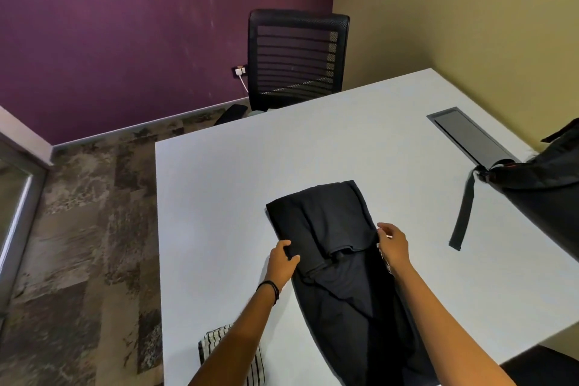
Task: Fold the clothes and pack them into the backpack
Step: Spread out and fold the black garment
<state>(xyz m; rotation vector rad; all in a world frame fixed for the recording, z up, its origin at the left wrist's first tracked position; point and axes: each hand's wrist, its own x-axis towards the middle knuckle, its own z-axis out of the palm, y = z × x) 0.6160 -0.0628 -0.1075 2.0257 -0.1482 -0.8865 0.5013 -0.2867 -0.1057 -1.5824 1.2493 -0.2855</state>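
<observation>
two hands pinch soft black garment (329, 229), folded, matte table (219, 197).

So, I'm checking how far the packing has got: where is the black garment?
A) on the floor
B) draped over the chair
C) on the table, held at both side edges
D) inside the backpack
C: the black garment lies partly folded on the white table, the left hand and right hand gripping its side edges; the backpack sits apart at the right.
</observation>
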